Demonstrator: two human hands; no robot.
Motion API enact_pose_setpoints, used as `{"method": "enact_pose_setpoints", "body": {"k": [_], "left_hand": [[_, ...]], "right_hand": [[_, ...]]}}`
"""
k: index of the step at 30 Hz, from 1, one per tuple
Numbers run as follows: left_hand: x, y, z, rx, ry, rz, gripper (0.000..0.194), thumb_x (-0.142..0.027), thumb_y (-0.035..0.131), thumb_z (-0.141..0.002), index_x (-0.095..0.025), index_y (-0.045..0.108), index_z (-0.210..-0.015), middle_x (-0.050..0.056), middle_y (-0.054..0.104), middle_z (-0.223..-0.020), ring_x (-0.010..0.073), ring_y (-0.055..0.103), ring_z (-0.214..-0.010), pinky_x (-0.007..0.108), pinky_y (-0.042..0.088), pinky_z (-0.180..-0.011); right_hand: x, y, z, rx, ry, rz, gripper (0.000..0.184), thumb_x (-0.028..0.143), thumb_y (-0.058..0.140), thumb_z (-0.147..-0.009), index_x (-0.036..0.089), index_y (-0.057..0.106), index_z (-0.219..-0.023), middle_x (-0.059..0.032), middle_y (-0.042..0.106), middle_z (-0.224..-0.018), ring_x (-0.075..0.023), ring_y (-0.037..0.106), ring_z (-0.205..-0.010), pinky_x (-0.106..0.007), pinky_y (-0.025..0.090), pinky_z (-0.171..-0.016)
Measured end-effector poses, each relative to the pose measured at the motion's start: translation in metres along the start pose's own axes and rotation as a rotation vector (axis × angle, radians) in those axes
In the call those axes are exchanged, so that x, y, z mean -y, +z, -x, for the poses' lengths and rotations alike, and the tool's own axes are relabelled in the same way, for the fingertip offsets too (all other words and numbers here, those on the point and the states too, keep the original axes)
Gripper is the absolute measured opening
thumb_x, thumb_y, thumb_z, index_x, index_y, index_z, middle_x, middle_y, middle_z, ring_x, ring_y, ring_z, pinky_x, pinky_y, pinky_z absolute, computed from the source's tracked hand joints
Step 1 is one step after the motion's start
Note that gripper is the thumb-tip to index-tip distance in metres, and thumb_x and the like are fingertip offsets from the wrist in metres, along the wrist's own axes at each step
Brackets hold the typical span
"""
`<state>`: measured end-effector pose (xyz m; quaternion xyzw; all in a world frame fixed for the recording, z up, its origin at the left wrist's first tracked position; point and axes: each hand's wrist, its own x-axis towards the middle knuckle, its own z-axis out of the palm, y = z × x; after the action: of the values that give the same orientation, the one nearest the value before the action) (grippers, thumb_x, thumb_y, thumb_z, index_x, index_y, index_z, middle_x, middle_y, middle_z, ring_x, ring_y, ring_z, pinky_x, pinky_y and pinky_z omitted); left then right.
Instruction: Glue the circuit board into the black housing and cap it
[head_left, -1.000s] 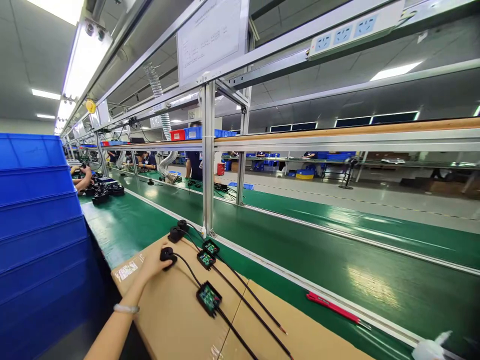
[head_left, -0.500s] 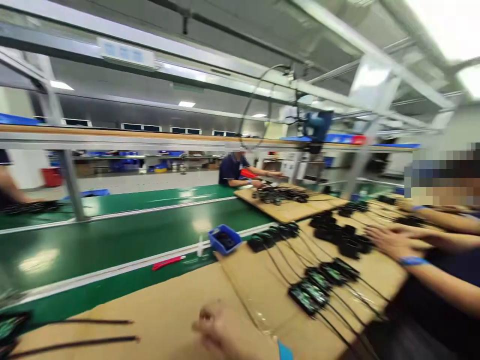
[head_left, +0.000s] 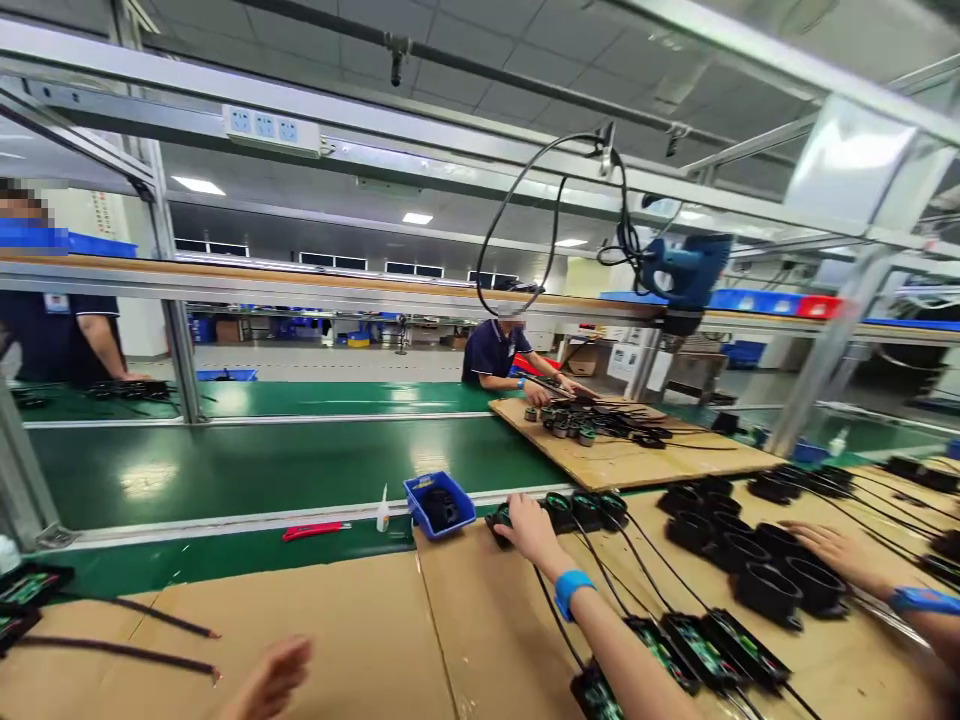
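My right hand (head_left: pixel 529 528), with a blue wristband, reaches over the left end of a row of round black housings (head_left: pixel 559 510) with green boards inside. Its fingers close on the leftmost round black housing (head_left: pixel 501 522), partly hidden under the hand. Black cables run from the row to rectangular black cases with green circuit boards (head_left: pixel 701 650); my right forearm covers part of them. Low in the view, my left hand (head_left: pixel 277 680) hovers over the cardboard (head_left: pixel 352 620), slightly blurred, fingers loosely extended with nothing visible in them.
A blue bin (head_left: pixel 441 505) of black parts, a small white bottle (head_left: pixel 383 512) and a red cutter (head_left: pixel 315 531) lie beyond the cardboard. At right, a co-worker's hand (head_left: pixel 832 550) touches black rings (head_left: pixel 769 590). Cased boards (head_left: pixel 34 585) with cables sit left. A blue power tool (head_left: pixel 686 270) hangs above.
My right hand has moved forward from the bare cardboard to the leftmost round housing. My left hand has come into view at the bottom. The camera view has shifted.
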<state>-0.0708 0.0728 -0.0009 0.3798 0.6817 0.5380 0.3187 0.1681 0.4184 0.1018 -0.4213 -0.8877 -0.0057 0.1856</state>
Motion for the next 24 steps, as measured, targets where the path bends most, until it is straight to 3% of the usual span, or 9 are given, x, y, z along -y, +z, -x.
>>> {"method": "enact_pose_setpoints", "body": {"k": [2, 4, 6, 9, 13, 16, 19, 21, 24], "left_hand": [[-0.021, 0.029, 0.008, 0.107, 0.000, 0.166, 0.080, -0.076, 0.075, -0.061, -0.039, 0.058, -0.130, 0.010, 0.062, -0.129, 0.0319, 0.061, -0.117, 0.048, 0.048, -0.104], [-0.052, 0.062, 0.002, 0.160, -0.117, 0.373, 0.094, -0.073, 0.077, -0.063, -0.033, 0.048, -0.142, 0.015, 0.057, -0.133, 0.0310, 0.059, -0.119, 0.045, 0.047, -0.103], [-0.084, 0.089, -0.011, 0.153, -0.186, 0.577, 0.113, -0.074, 0.080, -0.057, -0.032, 0.033, -0.150, 0.016, 0.047, -0.143, 0.0306, 0.055, -0.125, 0.042, 0.047, -0.101], [-0.113, 0.103, -0.023, 0.057, -0.118, 0.775, 0.114, -0.061, 0.089, -0.055, -0.032, 0.032, -0.149, 0.012, 0.049, -0.140, 0.0276, 0.055, -0.122, 0.037, 0.050, -0.098], [-0.109, 0.076, -0.020, -0.142, -0.142, 0.711, 0.095, -0.054, 0.089, -0.056, -0.029, 0.043, -0.135, 0.009, 0.054, -0.128, 0.0242, 0.061, -0.105, 0.038, 0.057, -0.084], [-0.096, 0.042, -0.018, -0.210, -0.140, 0.644, 0.075, -0.051, 0.086, -0.058, -0.026, 0.051, -0.119, 0.005, 0.057, -0.119, 0.0204, 0.062, -0.095, 0.035, 0.058, -0.078], [-0.087, 0.013, -0.017, -0.164, -0.184, 0.641, 0.059, -0.041, 0.085, -0.057, -0.021, 0.058, -0.106, 0.005, 0.062, -0.105, 0.0201, 0.065, -0.085, 0.033, 0.058, -0.071], [-0.083, 0.000, -0.015, -0.084, -0.248, 0.660, 0.055, -0.036, 0.082, -0.057, -0.019, 0.060, -0.104, 0.006, 0.066, -0.098, 0.0234, 0.068, -0.081, 0.034, 0.059, -0.065], [-0.080, -0.008, -0.010, 0.079, -0.363, 0.720, 0.061, -0.039, 0.079, -0.058, -0.018, 0.058, -0.110, 0.009, 0.070, -0.092, 0.0325, 0.073, -0.079, 0.036, 0.059, -0.057]], "right_hand": [[0.010, 0.001, 0.013, -0.026, -0.096, -0.116, 0.028, 0.025, 0.067, -0.091, 0.013, 0.060, -0.115, -0.0090, 0.063, -0.115, -0.0237, 0.062, -0.107, -0.044, 0.052, -0.093], [0.034, 0.000, 0.029, -0.039, -0.220, -0.245, 0.033, 0.021, 0.067, -0.088, 0.014, 0.057, -0.119, -0.0110, 0.061, -0.118, -0.0246, 0.060, -0.112, -0.042, 0.052, -0.096], [0.066, 0.003, 0.048, -0.031, -0.338, -0.366, 0.040, 0.022, 0.067, -0.087, 0.018, 0.053, -0.124, -0.0117, 0.060, -0.123, -0.0239, 0.059, -0.116, -0.037, 0.052, -0.097], [0.111, 0.017, 0.086, -0.002, -0.451, -0.492, 0.057, 0.020, 0.067, -0.084, 0.022, 0.044, -0.136, -0.0128, 0.055, -0.133, -0.0246, 0.056, -0.123, -0.036, 0.052, -0.099], [0.118, 0.046, 0.149, 0.074, -0.453, -0.499, 0.090, 0.014, 0.068, -0.072, 0.018, 0.027, -0.152, -0.0211, 0.047, -0.145, -0.0373, 0.053, -0.128, -0.048, 0.051, -0.099], [0.092, 0.050, 0.171, 0.235, -0.331, -0.524, 0.061, 0.009, 0.048, -0.079, 0.018, 0.045, -0.139, -0.0108, 0.071, -0.099, -0.0242, 0.071, -0.079, -0.032, 0.058, -0.071], [0.076, 0.030, 0.152, 0.247, -0.277, -0.656, 0.025, 0.022, 0.043, -0.091, 0.024, 0.060, -0.109, -0.0034, 0.068, -0.081, -0.0173, 0.065, -0.062, -0.026, 0.054, -0.063], [0.080, 0.017, 0.126, 0.174, -0.269, -0.719, 0.022, 0.034, 0.044, -0.094, 0.025, 0.064, -0.096, -0.0068, 0.069, -0.091, -0.0208, 0.068, -0.079, -0.030, 0.054, -0.074], [0.099, 0.015, 0.089, 0.220, -0.250, -0.799, 0.025, 0.039, 0.048, -0.091, 0.024, 0.068, -0.087, -0.0088, 0.070, -0.091, -0.0257, 0.067, -0.087, -0.037, 0.053, -0.079]]}}
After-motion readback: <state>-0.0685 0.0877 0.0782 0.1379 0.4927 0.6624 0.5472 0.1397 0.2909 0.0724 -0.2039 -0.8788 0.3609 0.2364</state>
